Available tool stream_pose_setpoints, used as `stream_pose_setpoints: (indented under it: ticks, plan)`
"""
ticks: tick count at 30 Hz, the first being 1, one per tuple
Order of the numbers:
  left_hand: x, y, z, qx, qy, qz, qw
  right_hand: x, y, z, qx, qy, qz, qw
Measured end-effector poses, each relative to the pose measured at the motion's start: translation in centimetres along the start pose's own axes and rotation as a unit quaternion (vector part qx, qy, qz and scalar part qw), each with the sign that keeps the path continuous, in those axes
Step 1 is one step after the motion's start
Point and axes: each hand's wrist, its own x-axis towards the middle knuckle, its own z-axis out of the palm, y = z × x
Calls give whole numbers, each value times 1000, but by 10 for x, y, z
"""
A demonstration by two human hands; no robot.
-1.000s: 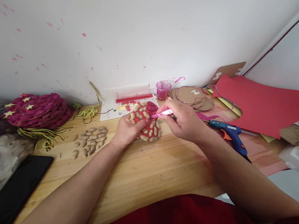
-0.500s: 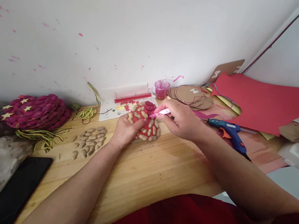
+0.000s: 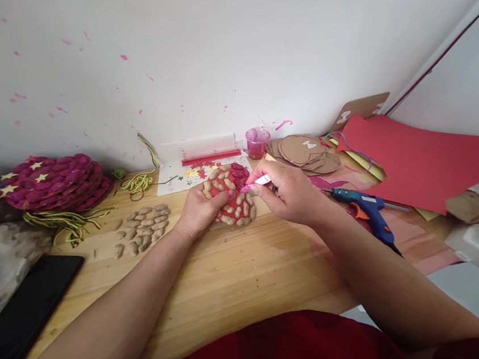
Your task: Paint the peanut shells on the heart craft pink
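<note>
A red round disc [image 3: 233, 199] covered with peanut shells lies on the wooden table [image 3: 247, 271] near the wall. Some shells at its top are coloured magenta. My left hand [image 3: 198, 209] is closed on the disc's left edge, pressing it down. My right hand [image 3: 292, 192] pinches a pink-tipped white brush or pen [image 3: 257, 182], its tip touching a shell near the disc's middle.
Loose peanut shells [image 3: 142, 229] lie left of the disc. A finished magenta shell disc with yellow stars [image 3: 55, 178] sits far left, over green-yellow strings. A pink paint cup [image 3: 256, 142], cardboard circles [image 3: 304, 152], a blue glue gun [image 3: 364, 210], red paper [image 3: 430, 159] and a black tablet [image 3: 24, 311] surround them.
The view has shifted slightly; my hands stay on the disc and the pen tip has barely moved over the shells.
</note>
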Motion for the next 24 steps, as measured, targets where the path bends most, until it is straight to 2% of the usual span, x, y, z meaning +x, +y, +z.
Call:
stream_pose_setpoints:
  ticks: [8, 15, 21, 24]
  plan:
    - [0, 0, 1, -1, -4, 1, 1000, 0, 2, 11, 5, 6, -35, 999]
    - [1, -1, -2, 0, -7, 8, 1000, -1, -4, 9, -36, -21, -19, 999]
    - [-1, 2, 0, 14, 3, 6, 1000, -1, 3, 16, -25, 0, -48, 999]
    - [0, 2, 0, 18, -2, -1, 1000, -2, 3, 17, -34, -2, -39, 999]
